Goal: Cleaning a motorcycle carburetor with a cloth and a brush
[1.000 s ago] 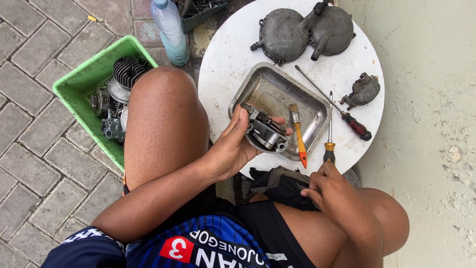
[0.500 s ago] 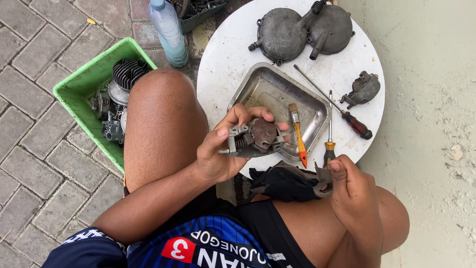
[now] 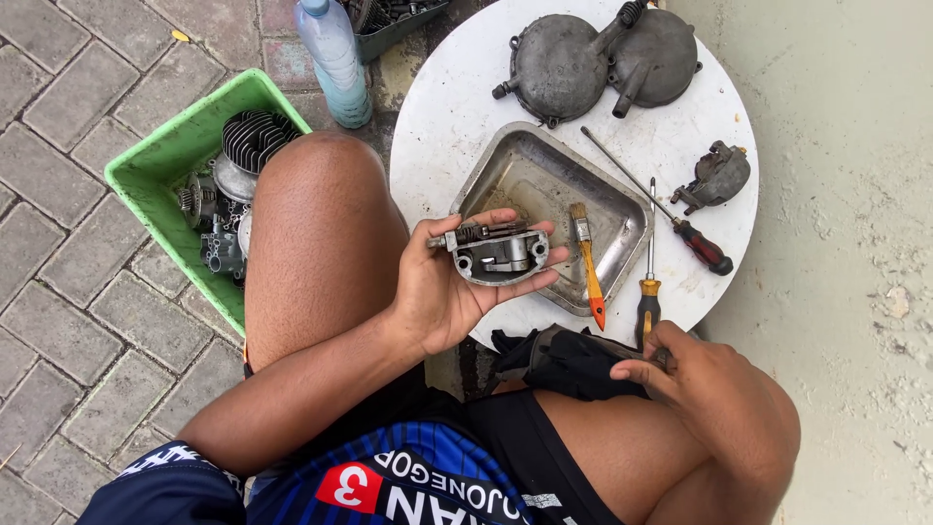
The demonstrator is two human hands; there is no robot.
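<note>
My left hand (image 3: 442,292) lies palm up over my left thigh, holding a small grey metal engine part (image 3: 494,251) with a threaded shaft, above the near edge of a metal tray (image 3: 530,175). My right hand (image 3: 705,384) rests on my right thigh, its fingers closed on a black cloth (image 3: 564,362) and touching the handle end of a small yellow-handled screwdriver (image 3: 648,292). An orange-handled brush (image 3: 588,262) leans in the tray.
A round white table (image 3: 437,126) carries two grey engine covers (image 3: 559,63), a red-handled screwdriver (image 3: 671,216) and a small carburettor-like part (image 3: 717,177). A green crate (image 3: 160,160) of engine parts and a plastic bottle (image 3: 335,63) stand on the paving at left.
My left hand lifted the metal part out of the tray and turned it palm up toward me. My right hand shifted down onto the black cloth.
</note>
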